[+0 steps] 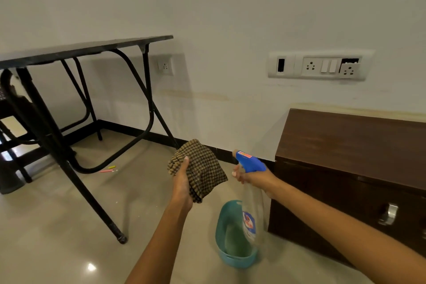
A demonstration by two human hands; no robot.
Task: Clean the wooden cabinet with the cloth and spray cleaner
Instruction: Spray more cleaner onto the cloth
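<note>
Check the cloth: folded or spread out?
Folded, loosely bunched. The checked cloth sits as a layered wad in the left hand, edges stacked at the bottom, not draped flat.

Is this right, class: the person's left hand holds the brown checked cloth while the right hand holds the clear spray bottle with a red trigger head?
Not quite. The head view shows the clear spray bottle's trigger head is blue, not red. Otherwise correct: the left hand holds the brown checked cloth and the right hand holds the bottle.

woven checked cloth [202,168], dark wood cabinet [345,145]
</note>
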